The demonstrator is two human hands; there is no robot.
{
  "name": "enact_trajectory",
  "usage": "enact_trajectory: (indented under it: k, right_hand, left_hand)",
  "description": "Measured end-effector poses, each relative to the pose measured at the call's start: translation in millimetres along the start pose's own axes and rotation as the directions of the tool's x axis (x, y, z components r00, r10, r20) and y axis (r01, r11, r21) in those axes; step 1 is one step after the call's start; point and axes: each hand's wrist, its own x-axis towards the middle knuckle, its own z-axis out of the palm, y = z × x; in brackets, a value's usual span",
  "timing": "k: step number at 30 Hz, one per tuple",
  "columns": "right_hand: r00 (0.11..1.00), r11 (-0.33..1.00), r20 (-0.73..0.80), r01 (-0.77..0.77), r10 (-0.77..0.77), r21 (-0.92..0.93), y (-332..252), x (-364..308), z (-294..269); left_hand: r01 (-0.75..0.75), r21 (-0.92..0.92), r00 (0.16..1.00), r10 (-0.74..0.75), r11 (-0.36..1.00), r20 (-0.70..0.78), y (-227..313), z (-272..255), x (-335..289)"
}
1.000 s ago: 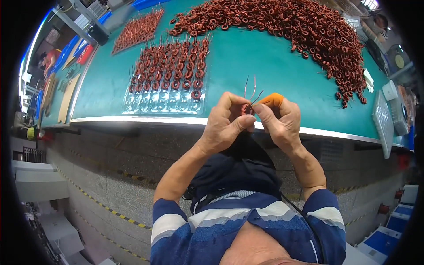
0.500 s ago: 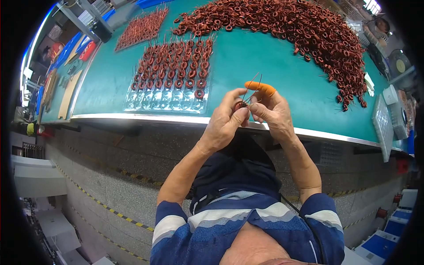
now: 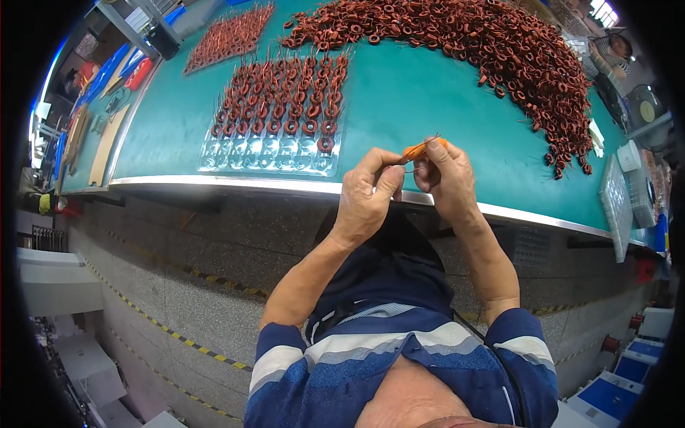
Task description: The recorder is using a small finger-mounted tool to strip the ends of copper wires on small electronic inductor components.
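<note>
Coil (image 3: pixel 389 168) clamped between thumb and fingertips of the left hand (image 3: pixel 364 198), held up over the near edge of the green surface (image 3: pixel 399 93), to the right of the nearer tray (image 3: pixel 242 161). Mostly hidden by the fingers, with only a sliver of reddish winding in sight. Just beside it, the right hand (image 3: pixel 454 178), pinched together on a wire lead (image 3: pixel 437 135), thumb against the orange cover (image 3: pixel 414 152) on one finger, dark wire tip poking out above.

Any print round about too small to read; plainest marking, yellow-and-black striped tape (image 3: pixel 207 351) across the floor.

Compared with half a second ago: orange-covered finger bent down from a raised, stretched pose; long leads, then standing up clear of the hands, now mostly covered; coil less visible than before. Same rows of coils in the nearer tray, with a lone coil (image 3: pixel 325 145) foremost in the rightmost column.

Toward the far left corner, a second tray (image 3: pixel 230 39), densely filled; along the far edge and down the right side, a loose heap (image 3: pixel 457 32) of similar coils.
</note>
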Motion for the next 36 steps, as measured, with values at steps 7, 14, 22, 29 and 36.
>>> enact_trajectory:
  k: [7,14,22,29,36]
  right_hand:
    - [1.000,0.996,0.008,0.015,-0.015,0.086,-2,5,4]
    - [0.989,0.992,0.079,0.128,-0.128,0.009,-8,10,-4]
    - [0.961,0.908,0.275,0.084,0.036,-0.411,-31,20,-2]
    - [0.776,0.182,0.485,0.588,-0.404,-0.788,-38,32,59]
    - [0.747,0.519,0.633,0.630,-0.202,-0.577,-16,96,93]
  left_hand:
    - [0.102,-0.006,0.994,-0.102,0.995,0.047,5,-15,5]
    - [0.294,-0.365,0.949,-0.223,0.883,0.225,4,-32,4]
    - [0.345,-0.273,0.901,-0.236,0.898,0.363,1,-41,-1]
    - [0.081,0.134,0.994,-0.071,0.988,-0.078,8,-65,-12]
    - [0.017,0.305,0.981,0.043,0.952,-0.187,16,-105,3]
